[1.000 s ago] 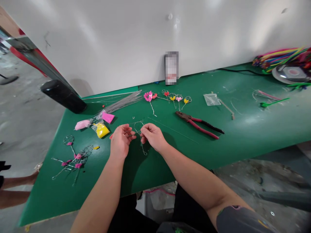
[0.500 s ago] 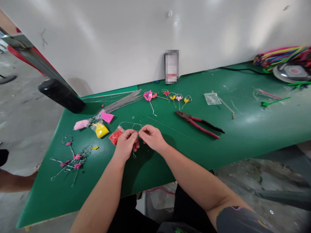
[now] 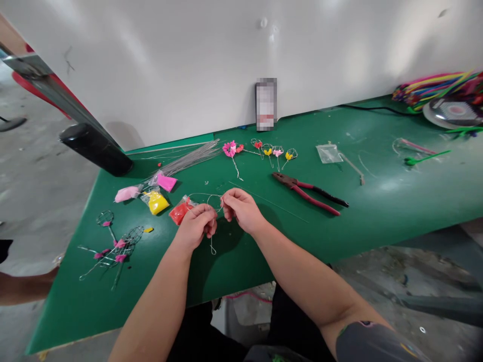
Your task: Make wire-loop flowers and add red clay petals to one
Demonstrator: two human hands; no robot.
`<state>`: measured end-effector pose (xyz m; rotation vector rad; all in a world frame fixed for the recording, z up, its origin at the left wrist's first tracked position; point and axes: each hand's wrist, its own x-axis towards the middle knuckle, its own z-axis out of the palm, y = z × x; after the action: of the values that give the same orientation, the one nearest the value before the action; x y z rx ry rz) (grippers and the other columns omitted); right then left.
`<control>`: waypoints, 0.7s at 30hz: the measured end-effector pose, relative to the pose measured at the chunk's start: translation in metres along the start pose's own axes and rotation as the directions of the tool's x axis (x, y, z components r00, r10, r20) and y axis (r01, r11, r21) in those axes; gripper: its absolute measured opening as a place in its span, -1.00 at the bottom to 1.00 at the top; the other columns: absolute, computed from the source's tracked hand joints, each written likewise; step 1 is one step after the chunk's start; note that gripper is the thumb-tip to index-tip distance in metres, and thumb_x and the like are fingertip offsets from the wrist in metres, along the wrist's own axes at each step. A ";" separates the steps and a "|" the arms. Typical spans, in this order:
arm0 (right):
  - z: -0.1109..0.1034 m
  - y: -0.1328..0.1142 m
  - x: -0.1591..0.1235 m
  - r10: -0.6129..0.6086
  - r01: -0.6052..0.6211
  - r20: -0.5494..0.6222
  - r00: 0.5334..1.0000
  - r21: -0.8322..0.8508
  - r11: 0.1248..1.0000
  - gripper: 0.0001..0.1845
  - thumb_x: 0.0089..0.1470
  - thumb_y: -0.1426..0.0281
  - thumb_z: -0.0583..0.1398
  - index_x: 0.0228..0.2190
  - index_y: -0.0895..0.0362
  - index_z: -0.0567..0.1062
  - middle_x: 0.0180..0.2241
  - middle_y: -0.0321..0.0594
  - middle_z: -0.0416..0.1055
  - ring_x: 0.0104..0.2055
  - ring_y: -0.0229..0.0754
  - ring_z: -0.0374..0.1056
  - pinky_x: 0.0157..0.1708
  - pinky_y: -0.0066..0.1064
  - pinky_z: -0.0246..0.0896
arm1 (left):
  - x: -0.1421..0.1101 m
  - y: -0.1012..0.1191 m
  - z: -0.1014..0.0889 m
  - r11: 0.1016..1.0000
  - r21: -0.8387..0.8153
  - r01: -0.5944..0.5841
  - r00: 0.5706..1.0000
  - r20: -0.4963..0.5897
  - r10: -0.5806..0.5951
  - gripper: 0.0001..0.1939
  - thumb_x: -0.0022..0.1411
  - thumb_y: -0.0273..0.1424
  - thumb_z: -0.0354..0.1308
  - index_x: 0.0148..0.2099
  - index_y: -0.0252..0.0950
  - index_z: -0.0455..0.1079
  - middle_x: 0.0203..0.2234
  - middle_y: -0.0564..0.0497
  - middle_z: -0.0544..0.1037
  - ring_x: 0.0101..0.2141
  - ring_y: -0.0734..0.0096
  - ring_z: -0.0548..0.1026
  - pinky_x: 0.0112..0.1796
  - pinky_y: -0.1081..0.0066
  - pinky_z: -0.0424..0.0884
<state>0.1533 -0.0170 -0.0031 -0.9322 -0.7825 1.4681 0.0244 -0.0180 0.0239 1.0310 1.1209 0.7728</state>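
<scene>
Between my hands is a thin silvery wire (image 3: 213, 241), bent into a round loop at the top with a small eye at its lower end. My left hand (image 3: 199, 221) pinches it just below the round loop, and the tail with the eye hangs beneath the fingers. My right hand (image 3: 240, 207) pinches the right side of the loop. A red clay packet (image 3: 179, 211) lies right beside my left hand, partly covered by it. One straight loose wire (image 3: 271, 203) rests on the green table (image 3: 302, 256) behind and right of my right hand.
Pliers (image 3: 307, 191) with red and black handles lie to the right. Pink and yellow packets (image 3: 156, 201), a wire bundle (image 3: 188, 163) and wire pieces with pink clay (image 3: 118, 246) are on the left. Small wire flowers (image 3: 279, 152) and a propped phone (image 3: 266, 105) are behind.
My left hand has moved down and right, uncovering the red packet, and has closed on the wire. My hands came together, then my right hand drew slightly up and away.
</scene>
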 end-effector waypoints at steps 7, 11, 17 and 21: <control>-0.001 0.001 0.001 0.036 -0.032 -0.087 0.996 0.040 0.999 -0.92 -0.26 0.46 0.09 -0.68 0.13 0.27 -0.75 -0.49 0.20 -0.78 -0.45 0.08 -0.79 -0.58 -0.05 | 0.002 0.001 -0.003 0.991 -0.110 -0.077 0.997 -0.011 0.076 -0.94 -0.12 -0.44 0.06 -0.55 -0.31 0.23 -0.80 0.16 0.25 -0.77 0.56 0.26 -0.76 0.56 0.08; -0.002 -0.002 0.001 0.075 -0.070 -0.123 0.990 0.041 0.997 -0.92 -0.29 0.48 0.06 -0.71 0.12 0.24 -0.78 -0.51 0.15 -0.80 -0.45 0.04 -0.80 -0.57 -0.09 | 0.001 0.004 -0.003 0.971 -0.210 -0.112 0.993 -0.060 0.102 -0.95 -0.14 -0.48 0.02 -0.58 -0.31 0.20 -0.79 0.16 0.23 -0.78 0.57 0.23 -0.76 0.56 0.06; -0.005 -0.007 0.001 0.176 -0.179 -0.040 0.984 -0.135 0.975 -0.90 -0.30 0.49 0.03 -0.73 0.12 0.22 -0.79 -0.49 0.14 -0.81 -0.46 0.01 -0.80 -0.57 -0.14 | 0.001 0.011 -0.010 0.918 -0.363 -0.159 0.982 -0.150 0.111 -0.90 -0.17 -0.50 0.00 -0.61 -0.29 0.11 -0.80 0.18 0.16 -0.78 0.61 0.16 -0.77 0.59 0.00; -0.011 -0.013 -0.001 0.247 -0.224 0.011 0.969 -0.381 0.897 -0.89 -0.27 0.52 0.02 -0.71 0.13 0.23 -0.75 -0.46 0.16 -0.78 -0.45 0.05 -0.77 -0.57 -0.10 | 0.003 0.014 -0.016 0.890 -0.419 -0.182 0.977 -0.178 0.116 -0.92 -0.18 -0.49 -0.01 -0.60 -0.29 0.11 -0.80 0.20 0.14 -0.80 0.64 0.12 -0.78 0.60 -0.02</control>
<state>0.1689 -0.0173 0.0036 -1.3176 -1.0492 1.5892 0.0097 -0.0066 0.0342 0.6925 0.9394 1.1802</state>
